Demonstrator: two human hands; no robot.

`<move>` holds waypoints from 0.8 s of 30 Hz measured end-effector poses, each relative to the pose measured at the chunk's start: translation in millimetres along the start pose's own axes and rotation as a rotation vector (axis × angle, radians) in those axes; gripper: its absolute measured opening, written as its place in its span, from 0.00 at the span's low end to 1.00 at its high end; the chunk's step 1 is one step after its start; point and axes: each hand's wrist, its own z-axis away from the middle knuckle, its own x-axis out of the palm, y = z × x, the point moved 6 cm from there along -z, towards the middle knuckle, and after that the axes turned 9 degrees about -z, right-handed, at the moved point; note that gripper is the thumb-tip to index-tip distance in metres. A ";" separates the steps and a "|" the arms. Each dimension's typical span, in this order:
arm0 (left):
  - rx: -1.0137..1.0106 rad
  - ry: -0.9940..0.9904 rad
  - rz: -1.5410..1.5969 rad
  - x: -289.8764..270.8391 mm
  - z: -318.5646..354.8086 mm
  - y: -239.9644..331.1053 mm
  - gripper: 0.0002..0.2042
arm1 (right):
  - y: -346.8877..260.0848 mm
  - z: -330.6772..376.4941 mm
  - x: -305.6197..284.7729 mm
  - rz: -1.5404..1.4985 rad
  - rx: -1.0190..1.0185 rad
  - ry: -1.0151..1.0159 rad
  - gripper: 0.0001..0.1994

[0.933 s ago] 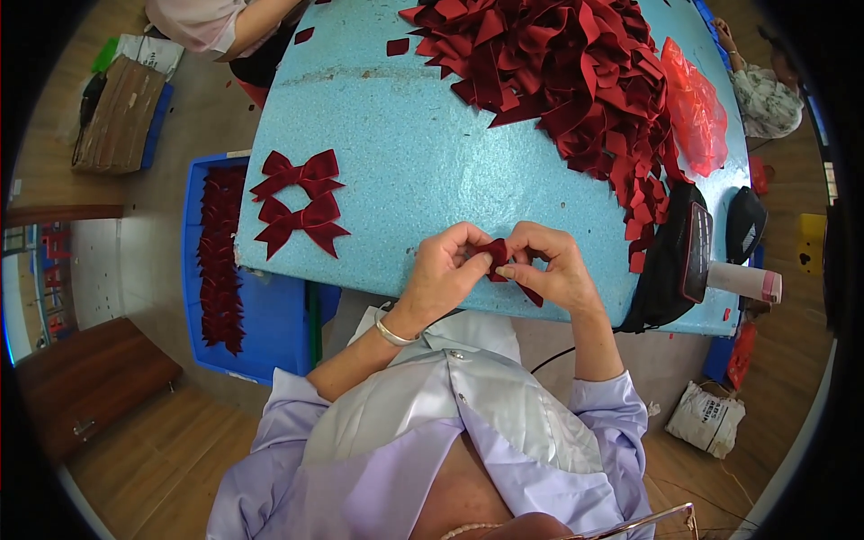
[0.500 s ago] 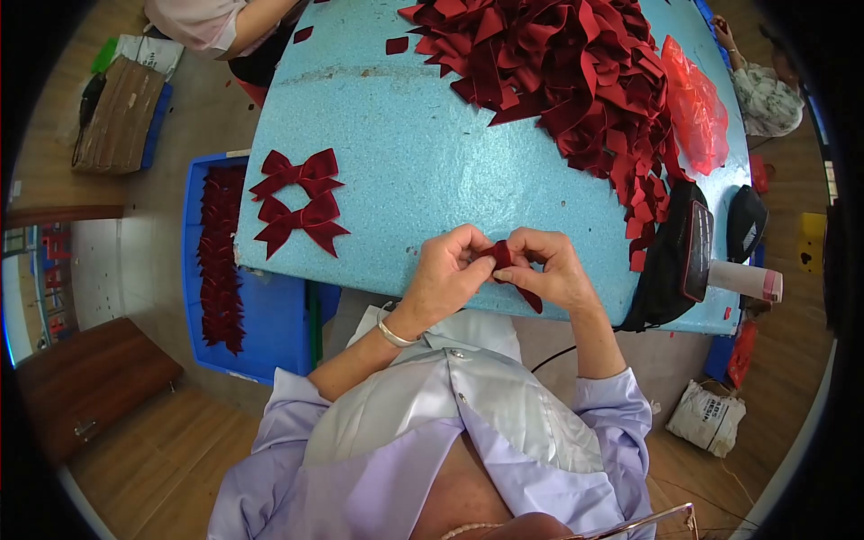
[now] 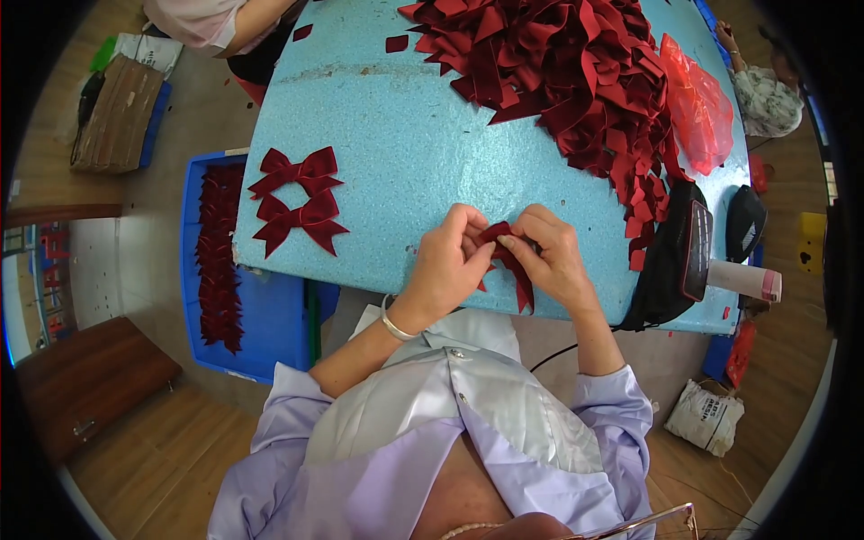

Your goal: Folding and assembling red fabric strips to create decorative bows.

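Note:
A dark red velvet ribbon (image 3: 517,277) is pinched between my two hands above the table's near edge, its pointed tails hanging down. My left hand (image 3: 450,262) grips it from the left with thumb and fingers closed. From the right, my right hand (image 3: 551,256) holds its upper part between thumb and fingertips. The fingers partly hide the ribbon's folded middle. Two finished-looking red velvet bows, an upper bow (image 3: 294,171) and a lower bow (image 3: 301,220), lie on the table to the left of my hands.
A large heap of red ribbon pieces (image 3: 576,81) covers the far right of the blue table (image 3: 387,135). Beside it lie a red plastic bag (image 3: 697,108) and a black pouch (image 3: 670,261). At left, a blue bin (image 3: 270,333) holds rows of bows (image 3: 219,261). Other people sit at the far corners.
My hands have shifted slightly and turned the ribbon. Its tails now hang straighter down, and a second tip shows by my left hand.

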 end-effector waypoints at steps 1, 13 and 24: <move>0.000 0.003 0.001 1.4 0.0 -1.4 0.07 | -1.3 -2.7 -0.7 0.075 -0.024 0.022 0.07; 0.932 0.275 -1.016 33.9 43.5 10.9 0.17 | 2.6 -22.4 4.2 0.304 0.083 -0.096 0.08; 0.941 0.209 -1.048 41.4 43.6 13.4 0.19 | -8.3 -44.3 19.5 0.232 -0.165 -0.310 0.10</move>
